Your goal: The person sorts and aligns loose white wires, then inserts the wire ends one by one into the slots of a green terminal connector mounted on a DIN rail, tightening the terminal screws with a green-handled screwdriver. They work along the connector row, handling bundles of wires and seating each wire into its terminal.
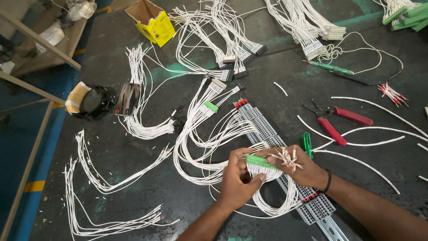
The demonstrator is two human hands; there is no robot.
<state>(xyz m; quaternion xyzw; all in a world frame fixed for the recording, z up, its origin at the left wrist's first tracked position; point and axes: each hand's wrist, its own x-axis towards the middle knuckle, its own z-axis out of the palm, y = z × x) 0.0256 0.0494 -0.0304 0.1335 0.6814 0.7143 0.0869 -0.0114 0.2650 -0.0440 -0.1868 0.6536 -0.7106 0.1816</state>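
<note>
While both hands meet over the grey terminal rail (267, 134), they share a small green connector block (261, 163) that sits just above the rail's lower half. The left hand (235, 180) is closed around the block's near edge, thumb pressed against its underside, with white wires (276, 203) looping down from the block and across the rail. The right hand (299, 167) is clamped on the block's far end, and a bunch of wires with red and white tips (286, 158) sticks out between its fingers. A green-handled screwdriver (307, 143) lies just to the right of the rail, beside the right hand. Further right of the rail rest red-handled pliers (336, 125), with loose white wire lengths (370, 131) curving around them. Left of the rail, bundles of white wires (196, 129) ending in connectors fan over the dark surface (133, 178). Well to the rail's left sit a roll of tape (78, 96) and a dark phone-like object (127, 99). Beyond the rail's upper end, up and to the left, stands an open yellow cardboard box (154, 24).
</note>
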